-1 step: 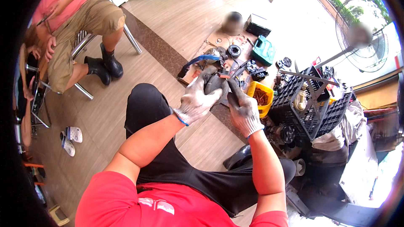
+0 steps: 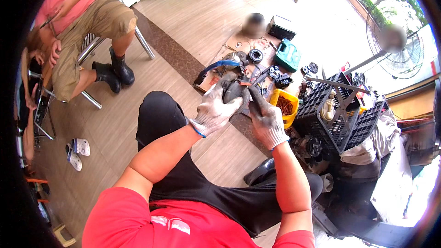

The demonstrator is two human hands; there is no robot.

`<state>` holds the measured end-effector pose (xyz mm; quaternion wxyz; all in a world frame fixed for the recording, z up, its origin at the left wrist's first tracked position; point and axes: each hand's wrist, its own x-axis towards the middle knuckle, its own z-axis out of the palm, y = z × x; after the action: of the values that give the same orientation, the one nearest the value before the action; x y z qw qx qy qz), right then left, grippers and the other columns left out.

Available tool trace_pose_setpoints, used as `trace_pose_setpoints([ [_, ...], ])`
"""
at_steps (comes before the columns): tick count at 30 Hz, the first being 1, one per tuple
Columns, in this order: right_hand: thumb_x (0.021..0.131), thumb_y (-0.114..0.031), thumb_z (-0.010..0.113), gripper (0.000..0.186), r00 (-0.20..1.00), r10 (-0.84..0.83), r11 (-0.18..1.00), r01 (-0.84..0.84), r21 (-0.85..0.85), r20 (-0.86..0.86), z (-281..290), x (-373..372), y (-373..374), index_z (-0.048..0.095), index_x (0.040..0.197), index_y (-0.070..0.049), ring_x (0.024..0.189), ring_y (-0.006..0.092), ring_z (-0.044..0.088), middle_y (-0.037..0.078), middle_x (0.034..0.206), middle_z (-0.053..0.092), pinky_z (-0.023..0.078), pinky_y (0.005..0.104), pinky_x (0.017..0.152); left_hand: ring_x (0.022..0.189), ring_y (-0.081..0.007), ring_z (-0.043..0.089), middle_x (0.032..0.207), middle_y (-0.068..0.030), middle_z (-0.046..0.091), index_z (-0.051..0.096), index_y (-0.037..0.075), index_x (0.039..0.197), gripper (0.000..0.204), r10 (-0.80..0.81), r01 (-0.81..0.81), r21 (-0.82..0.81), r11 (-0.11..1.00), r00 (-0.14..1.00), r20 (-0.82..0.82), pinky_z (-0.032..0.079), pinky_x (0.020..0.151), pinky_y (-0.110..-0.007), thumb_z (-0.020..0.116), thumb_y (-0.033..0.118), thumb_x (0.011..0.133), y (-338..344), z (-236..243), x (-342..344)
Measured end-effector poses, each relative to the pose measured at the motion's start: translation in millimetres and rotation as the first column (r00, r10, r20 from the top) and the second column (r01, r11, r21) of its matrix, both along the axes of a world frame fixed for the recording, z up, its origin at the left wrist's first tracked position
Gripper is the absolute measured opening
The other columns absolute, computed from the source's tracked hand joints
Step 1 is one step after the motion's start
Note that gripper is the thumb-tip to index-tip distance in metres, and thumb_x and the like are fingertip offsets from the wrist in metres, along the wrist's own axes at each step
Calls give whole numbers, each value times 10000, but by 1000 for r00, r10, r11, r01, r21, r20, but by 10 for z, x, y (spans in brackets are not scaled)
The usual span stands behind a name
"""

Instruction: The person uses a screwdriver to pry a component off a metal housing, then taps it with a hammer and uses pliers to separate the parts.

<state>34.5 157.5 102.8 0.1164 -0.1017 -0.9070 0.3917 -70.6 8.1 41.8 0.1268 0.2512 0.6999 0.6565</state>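
Observation:
In front of my knees, my left hand [image 2: 215, 110], in a white knitted glove with a dark, soiled palm side, is closed around a dark rounded part [image 2: 233, 93]. Its exact kind is hard to make out. At the part's top right edge shows a small orange-red piece [image 2: 245, 83]. My right hand [image 2: 266, 120], gloved the same way, is right beside it with fingers bent and pressed together at the part's right side. Whatever those fingers pinch is hidden. A tool with a blue sleeve or cable [image 2: 219, 65] lies just beyond my left hand.
Beyond my hands, a stained board [image 2: 225, 53] carries a black ring [image 2: 256, 55] and a teal case [image 2: 288, 55]. A yellow bin [image 2: 288, 120] of copper-coloured pieces and black crates [image 2: 321, 124] stand right, near a fan [image 2: 413, 55]. A seated person's boots [image 2: 120, 67] are at left.

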Motion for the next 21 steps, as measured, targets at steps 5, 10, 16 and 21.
trace_pose_setpoints([
  [5,1027,-79,627,421,999,11,998,-8,-58,52,17,18,106,616,1447,-77,1058,161,712,200,1175,754,543,323,914,1236,-191,626,1373,-135,627,473,-21,1494,668,-52,48,49,998,996,77,514,1075,-343,757,21,891,-17,173,16],
  [10,1014,-93,640,417,1000,24,999,-24,-28,12,8,64,160,620,1430,-71,1050,256,716,229,1145,740,547,364,899,1202,-201,645,1333,-132,650,501,-9,1465,633,-12,7,-48,999,995,-97,527,1050,-354,761,46,890,-46,78,-9],
  [16,1007,-80,663,433,999,-33,997,31,-70,-27,-116,-14,-34,616,1436,-51,895,165,687,187,1027,741,553,320,848,1185,-170,642,1334,-94,641,490,2,1474,615,-73,27,200,979,971,229,532,1043,-339,723,-25,906,35,-95,-51],
  [21,1022,-120,659,356,958,-70,910,176,-374,280,137,-25,106,684,1366,-35,879,109,627,42,1051,738,533,270,794,1142,-166,652,1285,-98,661,515,5,1437,563,-75,47,92,995,943,325,544,1008,-335,738,42,922,-10,80,-81],
])
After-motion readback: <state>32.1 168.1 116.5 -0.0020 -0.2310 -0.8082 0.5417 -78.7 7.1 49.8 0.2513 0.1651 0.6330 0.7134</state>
